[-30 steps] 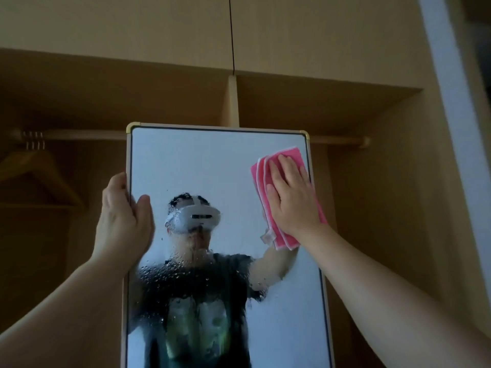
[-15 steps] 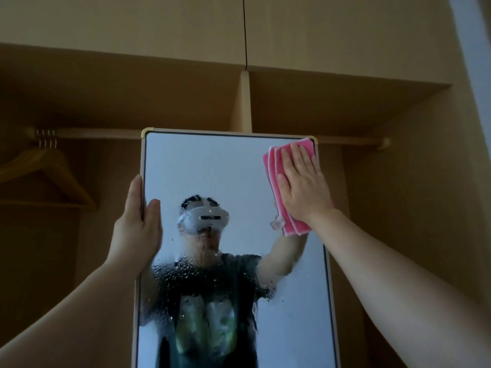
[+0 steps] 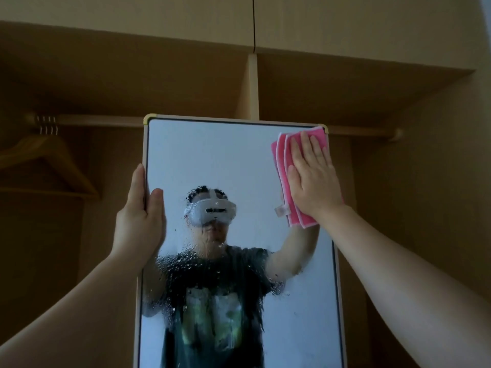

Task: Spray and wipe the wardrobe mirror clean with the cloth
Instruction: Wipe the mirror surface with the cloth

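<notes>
Now, left grip [image 3: 138, 224]: curled round the left frame edge of the mirror [image 3: 225, 160], with the thumb on the glass front and the other fingers hidden behind the frame. It steadies the panel.
Right grip [image 3: 313, 179]: fingers straight and close together, palm pressed flat on the pink cloth [image 3: 280, 160]; nothing is pinched.
Pink cloth: folded in layers and held between the right grip and the glass, its top edge at the mirror's upper right corner. A small tag pokes out just left of the wrist.
Mirror: a tall panel with its long axis upright, running from above both grips to past the bottom of the view and spanning the gap between them.
Spray droplets [image 3: 207, 266]: a beaded band on the glass, below the right grip and to its left, just right of the left forearm. The glass around the right grip looks dry.
Turning relation: the wet patch lies down and left of the cloth, so the coming stroke probably has to run down the long axis and across. The right grip carries the cloth, though the left is nearer the drops.
Stage: judged early in the wiping, with most drops untouched.
Hanging rail [image 3: 101, 120]: behind the mirror, above both grips.
Wooden hanger [image 3: 53, 160]: on the rail, well left of the left grip.
Upright divider [image 3: 252, 86]: farthest back, above the mirror's top edge.
</notes>
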### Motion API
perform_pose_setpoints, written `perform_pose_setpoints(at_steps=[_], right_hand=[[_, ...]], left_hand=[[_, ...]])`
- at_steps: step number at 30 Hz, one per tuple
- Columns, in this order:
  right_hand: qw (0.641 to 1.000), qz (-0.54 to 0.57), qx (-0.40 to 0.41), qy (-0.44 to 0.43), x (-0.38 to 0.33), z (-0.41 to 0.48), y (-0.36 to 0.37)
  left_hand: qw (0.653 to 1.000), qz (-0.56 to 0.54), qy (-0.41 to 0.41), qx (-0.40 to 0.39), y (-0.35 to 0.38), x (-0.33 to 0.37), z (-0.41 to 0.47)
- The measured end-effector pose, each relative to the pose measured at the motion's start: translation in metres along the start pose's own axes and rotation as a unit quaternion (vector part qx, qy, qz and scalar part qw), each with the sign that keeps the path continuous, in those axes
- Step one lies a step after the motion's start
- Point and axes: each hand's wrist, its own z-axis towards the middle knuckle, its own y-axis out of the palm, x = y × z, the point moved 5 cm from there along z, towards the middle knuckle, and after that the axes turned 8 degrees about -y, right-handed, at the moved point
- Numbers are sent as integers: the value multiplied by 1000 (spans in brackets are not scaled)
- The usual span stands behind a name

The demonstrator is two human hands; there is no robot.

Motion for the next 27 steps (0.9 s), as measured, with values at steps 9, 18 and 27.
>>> perform_pose_setpoints(at_steps=[9, 18, 27], right_hand=[[1000, 0, -12, 7, -20, -46, 6], [999, 30, -27, -2, -55, -112, 16], [994, 27, -49, -96, -58, -129, 25]], left_hand=[[1000, -4, -3, 1, -1, 2, -3], [1000, -16, -14, -4, -2, 4, -7], [1000, -13, -12, 4, -2, 6, -8]])
